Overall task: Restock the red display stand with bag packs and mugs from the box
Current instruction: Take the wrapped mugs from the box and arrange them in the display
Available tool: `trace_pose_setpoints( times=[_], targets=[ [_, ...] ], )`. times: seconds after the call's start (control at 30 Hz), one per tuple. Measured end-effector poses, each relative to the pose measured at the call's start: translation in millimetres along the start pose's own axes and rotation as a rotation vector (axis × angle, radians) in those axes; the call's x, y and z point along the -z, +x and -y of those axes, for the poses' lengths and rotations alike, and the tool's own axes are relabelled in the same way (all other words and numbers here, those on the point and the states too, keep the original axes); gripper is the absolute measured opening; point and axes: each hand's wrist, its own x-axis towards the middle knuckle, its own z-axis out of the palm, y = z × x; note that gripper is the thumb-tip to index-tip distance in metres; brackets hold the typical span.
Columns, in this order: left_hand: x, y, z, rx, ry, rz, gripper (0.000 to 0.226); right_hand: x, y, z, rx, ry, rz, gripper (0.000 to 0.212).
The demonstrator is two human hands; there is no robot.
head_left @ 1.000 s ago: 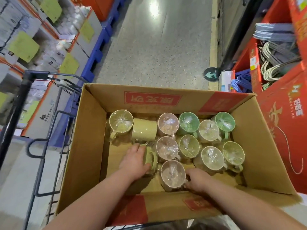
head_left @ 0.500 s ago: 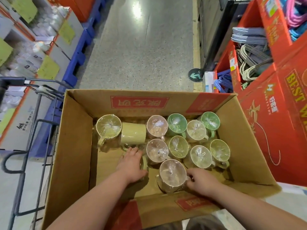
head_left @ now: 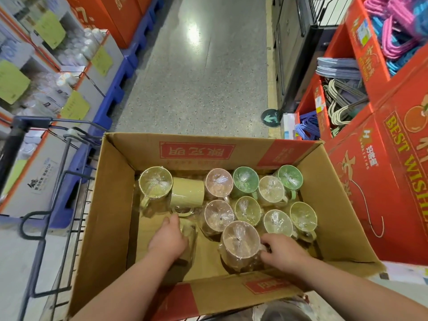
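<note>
In the box [head_left: 111, 205] on the cart [head_left: 58, 181], about a dozen film-wrapped mugs [head_left: 247, 210] are left, most upright and one yellow one on its side. No bag packs show in it. The stand [head_left: 375, 181] rises just right of the box; its visible compartments hold hangers, and no mug shows there, so the mug restocking looks barely begun, or its shelf is out of view.

The left hand [head_left: 168, 242] lies over the left mug [head_left: 190, 232], fingers curled down round it, though blur hides the exact grip. The right hand [head_left: 281, 251] has its fingers bent round the handle side of the pink mug [head_left: 239, 239], nearest the front wall. Neither mug is clearly off the box floor.

The stand reads "BEST WISHE", cut off at the picture's edge, with an "H" logo above small print that looks like "HAOKEXING". Red labels on the box carry three large Chinese characters, upside down from here. A grey carton at left shows "TOP".
</note>
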Motion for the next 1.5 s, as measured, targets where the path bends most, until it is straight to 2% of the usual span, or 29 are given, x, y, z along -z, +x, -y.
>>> trace_pose_setpoints(
  times=[0.13, 0.2, 0.27, 0.4, 0.57, 0.67, 0.97, 1.13, 1.33, 1.5],
  targets=[
    [11.2, -3.7, 1.0, 0.065, 0.019, -0.039, 0.039, 2.6, -4.0, 0.7, -0.002, 0.008, -0.032, 0.009],
    [16.0, -5.7, 1.5, 0.077, -0.008, -0.065, 0.033, 3.8, -6.7, 1.6, -0.007, 0.018, -0.051, 0.010],
    [20.3, -9.3, 1.3, 0.074, -0.064, -0.093, 0.033, 5.0, -9.0, 2.3, -0.007, 0.031, -0.075, 0.006],
    [30.6, -19.2, -0.8, 0.063, -0.264, -0.150, 0.039, 11.4, -15.3, 6.9, -0.010, 0.061, -0.151, 0.025],
    [40.8, -35.3, -13.7, -0.023, -0.540, -0.187, 0.047, 20.9, -25.3, 13.4, -0.028, 0.098, -0.260, 0.017],
    [45.6, -43.8, -28.5, -0.102, -0.612, -0.223, 0.045, 26.5, -35.4, 14.9, -0.035, 0.114, -0.340, 0.024],
    [42.5, -70.7, -89.6, -0.309, -0.623, -0.209, 0.042, 44.8, -81.8, -6.2, -0.179, 0.214, -0.548, 0.030],
    [32.5, -95.2, -115.4, -0.393, -0.647, -0.189, 0.032, 45.5, -119.4, -26.6, -0.235, 0.221, -0.644, 0.029],
    [16.9, -135.4, -149.6, -0.489, -0.644, -0.205, 0.034, 42.1, -173.8, -52.0, -0.251, 0.250, -0.764, 0.023],
    [-14.3, -193.0, -181.9, -0.560, -0.654, -0.175, 0.037, 15.0, -234.6, -94.6, -0.299, 0.274, -0.857, 0.030]
  ],
)
